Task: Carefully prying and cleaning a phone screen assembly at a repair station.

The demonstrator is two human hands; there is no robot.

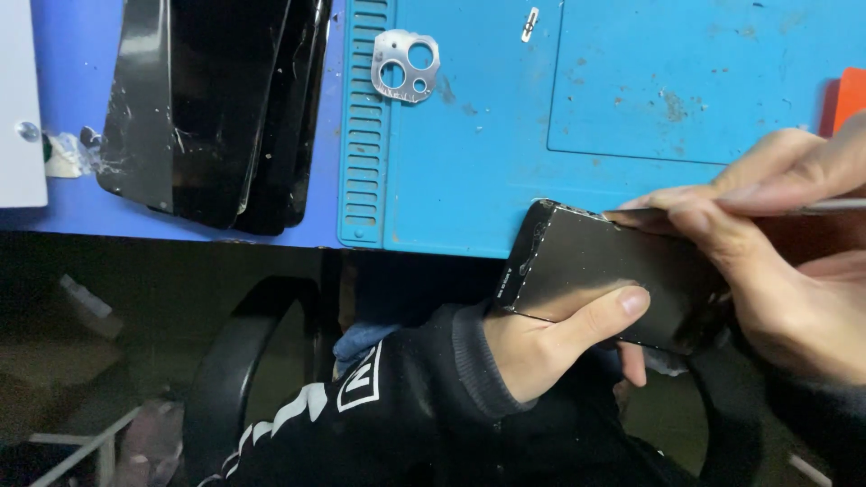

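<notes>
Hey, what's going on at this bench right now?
A person is working on a dark phone at the edge of a blue mat. The left hand grips the phone from below, thumb on its face. The right hand holds a thin metal tool against the phone's top edge. A metal camera frame lies on the mat, with a stack of black screens to the left.

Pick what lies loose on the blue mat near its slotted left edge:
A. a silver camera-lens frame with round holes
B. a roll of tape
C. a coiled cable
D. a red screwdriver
A: a silver camera-lens frame with round cutouts lies on the blue mat beside the slots.
</notes>
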